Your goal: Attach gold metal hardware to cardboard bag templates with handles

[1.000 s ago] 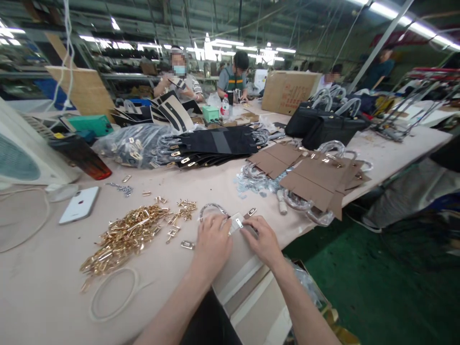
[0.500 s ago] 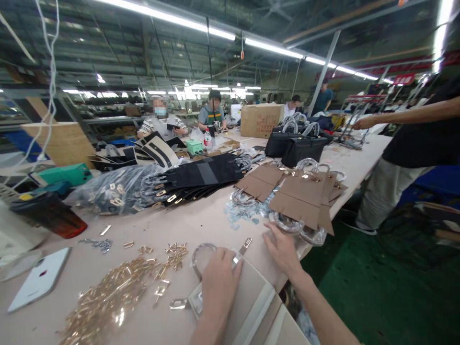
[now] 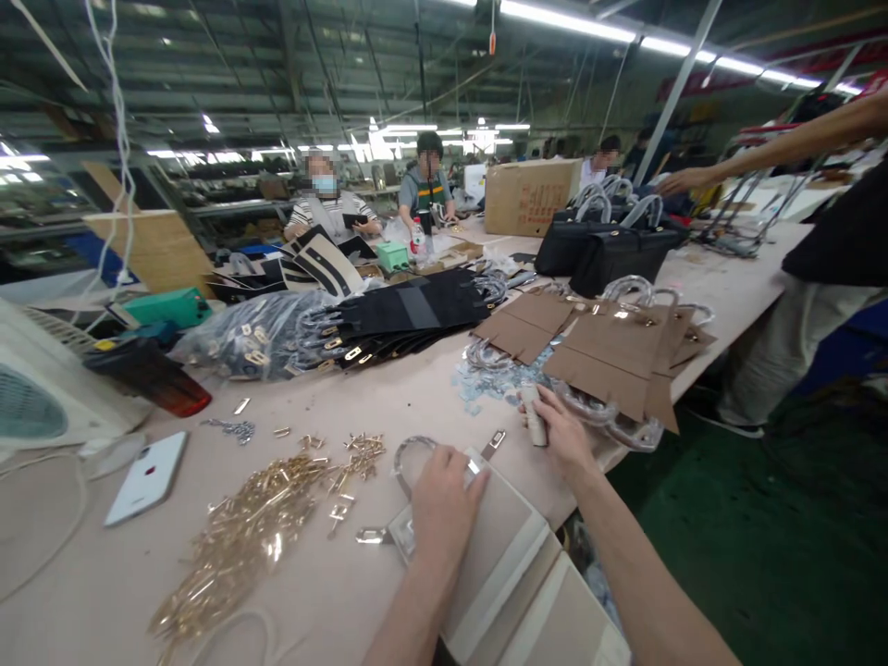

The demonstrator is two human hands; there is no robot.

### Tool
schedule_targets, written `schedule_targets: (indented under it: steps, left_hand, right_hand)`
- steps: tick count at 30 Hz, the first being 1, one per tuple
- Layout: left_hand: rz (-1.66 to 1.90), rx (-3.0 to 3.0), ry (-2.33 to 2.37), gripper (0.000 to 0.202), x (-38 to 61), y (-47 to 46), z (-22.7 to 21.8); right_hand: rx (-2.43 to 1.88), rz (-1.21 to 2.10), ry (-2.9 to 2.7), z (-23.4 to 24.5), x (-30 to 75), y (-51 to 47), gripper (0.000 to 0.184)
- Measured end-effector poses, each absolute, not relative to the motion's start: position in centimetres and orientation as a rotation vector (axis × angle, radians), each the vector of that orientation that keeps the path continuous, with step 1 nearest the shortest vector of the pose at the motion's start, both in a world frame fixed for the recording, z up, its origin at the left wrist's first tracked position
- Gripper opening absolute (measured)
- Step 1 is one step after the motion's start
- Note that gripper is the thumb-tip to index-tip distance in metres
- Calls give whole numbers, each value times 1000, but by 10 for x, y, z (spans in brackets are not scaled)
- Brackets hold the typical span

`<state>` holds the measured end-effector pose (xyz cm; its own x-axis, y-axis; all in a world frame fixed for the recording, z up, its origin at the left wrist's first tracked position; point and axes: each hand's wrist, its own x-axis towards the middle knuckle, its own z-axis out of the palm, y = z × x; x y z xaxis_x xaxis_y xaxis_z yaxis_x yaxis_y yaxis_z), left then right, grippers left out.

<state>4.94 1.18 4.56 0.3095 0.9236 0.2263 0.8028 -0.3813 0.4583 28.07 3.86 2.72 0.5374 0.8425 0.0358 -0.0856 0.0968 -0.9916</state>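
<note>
A light beige handbag panel point(image 3: 496, 518) lies at the table's front edge, with a plastic-wrapped handle point(image 3: 409, 455) and metal-tipped straps at its far end. My left hand point(image 3: 444, 504) is closed over that end beside the handle, fingers curled and thumb against the panel. Just right of it, my right hand point(image 3: 563, 433) grips a short beige cylindrical object point(image 3: 534, 414), held roughly upright; its kind cannot be made out. Loose gold metal fittings point(image 3: 256, 509) are heaped left of the panel. Small clear bluish pieces point(image 3: 478, 381) lie beyond my right hand.
Brown bag panels point(image 3: 603, 356) with wrapped handles stack at the right edge; black panels point(image 3: 409, 310) lie further back. A phone point(image 3: 147, 478), dark tumbler point(image 3: 156, 375) and beige fan-like machine point(image 3: 55, 379) stand left. A person's arm point(image 3: 770, 153) reaches across at right, past black handbags point(image 3: 617, 254).
My right hand, empty before, has picked up the beige cylindrical object near the clear pieces. My left hand stays on the panel. The view has shifted, and the person's arm at right reaches further left.
</note>
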Motion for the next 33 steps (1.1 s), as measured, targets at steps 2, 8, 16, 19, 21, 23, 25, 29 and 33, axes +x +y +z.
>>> schedule_targets:
  steps: [2, 8, 16, 19, 21, 23, 25, 29, 33]
  left_hand:
    - [681, 2332, 1554, 18, 48, 13, 44]
    - [752, 2383, 1453, 20, 43, 14, 39]
    - [689, 2334, 1407, 18, 43, 11, 47]
    - [654, 2298, 1406, 22, 41, 13, 52]
    - [636, 2262, 1405, 24, 39, 16, 54]
    - [616, 2213, 1400, 20, 38, 19, 56]
    - [599, 2160, 1399, 16, 36, 24, 58]
    - [613, 2053, 1391, 12, 35, 30, 58]
    - [631, 2016, 1400, 11, 35, 33, 55]
  right_hand:
    - [-965, 1037, -535, 42, 255, 42, 43]
    - [-605, 1149, -238, 55, 197, 58, 34]
    - [-693, 1028, -405, 23, 185, 53, 22]
    - [-727, 1009, -422, 24, 184, 54, 29]
    - [-747, 1005, -408, 26, 183, 54, 35]
    - [-747, 993, -424, 26, 181, 53, 35]
    - [-740, 959, -483, 25, 181, 52, 31]
    - [-756, 888, -601, 24, 180, 47, 26]
    - [-813, 863, -672, 24, 178, 42, 26]
